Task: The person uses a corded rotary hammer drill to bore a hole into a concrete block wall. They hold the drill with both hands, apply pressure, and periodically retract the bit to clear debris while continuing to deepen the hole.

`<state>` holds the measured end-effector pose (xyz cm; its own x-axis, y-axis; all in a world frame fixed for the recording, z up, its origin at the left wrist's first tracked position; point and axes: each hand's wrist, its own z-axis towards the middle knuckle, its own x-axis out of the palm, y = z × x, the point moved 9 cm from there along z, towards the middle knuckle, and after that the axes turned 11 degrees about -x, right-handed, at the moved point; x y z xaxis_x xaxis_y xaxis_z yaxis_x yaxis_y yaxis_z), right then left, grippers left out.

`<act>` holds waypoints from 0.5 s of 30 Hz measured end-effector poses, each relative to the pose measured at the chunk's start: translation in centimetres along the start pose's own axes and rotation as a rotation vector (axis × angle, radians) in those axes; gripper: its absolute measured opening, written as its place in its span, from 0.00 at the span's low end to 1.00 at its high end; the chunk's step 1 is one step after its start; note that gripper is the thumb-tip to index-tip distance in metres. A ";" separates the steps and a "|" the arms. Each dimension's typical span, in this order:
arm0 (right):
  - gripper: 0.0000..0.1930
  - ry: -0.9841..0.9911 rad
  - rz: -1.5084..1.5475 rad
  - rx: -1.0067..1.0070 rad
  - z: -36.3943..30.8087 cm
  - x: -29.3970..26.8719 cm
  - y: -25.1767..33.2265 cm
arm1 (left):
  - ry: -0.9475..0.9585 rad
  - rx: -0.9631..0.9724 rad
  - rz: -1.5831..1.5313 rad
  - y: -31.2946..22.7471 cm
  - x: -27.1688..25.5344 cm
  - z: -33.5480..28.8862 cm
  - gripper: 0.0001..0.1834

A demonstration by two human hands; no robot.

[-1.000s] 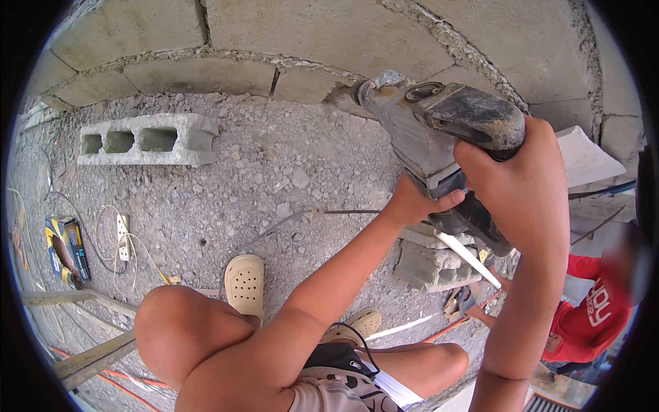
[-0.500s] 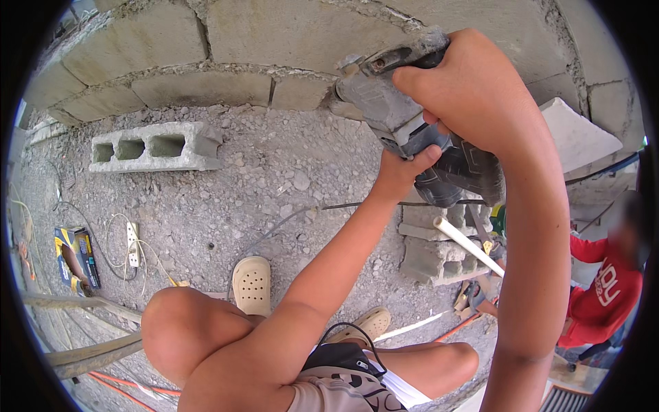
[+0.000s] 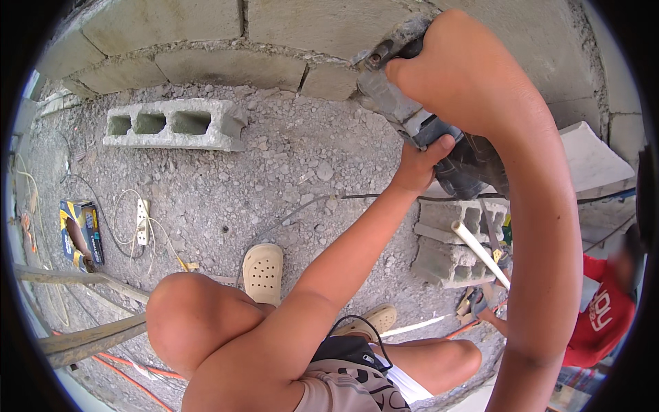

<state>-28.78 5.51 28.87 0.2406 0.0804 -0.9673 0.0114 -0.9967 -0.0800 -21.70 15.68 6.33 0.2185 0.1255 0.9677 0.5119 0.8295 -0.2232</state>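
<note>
"So, where is the power tool point(image 3: 392, 99)?"

"At the upper middle, its grey, dusty front end close to the foot of the block wall point(image 3: 302, 24). I can't tell whether it touches."

"And the two grips?"

"Both clamped on it. The left grip point(image 3: 422, 163) wraps the dark lower part, thumb over the top; the right grip point(image 3: 456, 75) closes round the upper handle, the back of the hand hiding much of it."

"What gets in the way?"

"The right forearm, mostly: it covers the view beyond the tool. Close to it, a white pipe point(image 3: 480, 253) slants in front of the stacked blocks point(image 3: 439, 257). A dark cable point(image 3: 357, 196) passes behind the left forearm, over the gravel point(image 3: 302, 161)."

"Anything along the right?"

"A pale slab point(image 3: 594, 161) leans near the wall, and lower down there's a person in a red shirt point(image 3: 604, 323), partly behind the right forearm."

"On the left?"

"A three-holed hollow block point(image 3: 228, 129) lies on its side, well apart from the tool. Below it come a white power strip point(image 3: 143, 223) among loose cords, a torn-open yellow and blue box point(image 3: 87, 226), then wooden beams point(image 3: 96, 338) and orange lines point(image 3: 134, 384)."
</note>
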 end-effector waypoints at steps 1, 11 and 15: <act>0.14 0.037 -0.006 0.033 0.3 0.0 -0.1 | 0.002 0.002 -0.011 -0.2 0.2 0.3 0.27; 0.21 -0.144 0.032 -0.108 1.4 5.2 -0.9 | 0.012 -0.090 -0.057 1.8 -3.9 -0.7 0.40; 0.19 -0.128 0.339 0.119 -1.7 8.0 -3.5 | -0.011 -0.098 0.281 2.6 -6.5 -2.8 0.44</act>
<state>-25.25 9.64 21.77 0.0882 -0.2461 -0.9652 -0.1628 -0.9595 0.2298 -19.44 15.46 -0.89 0.3543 0.3494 0.8674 0.5105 0.7048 -0.4925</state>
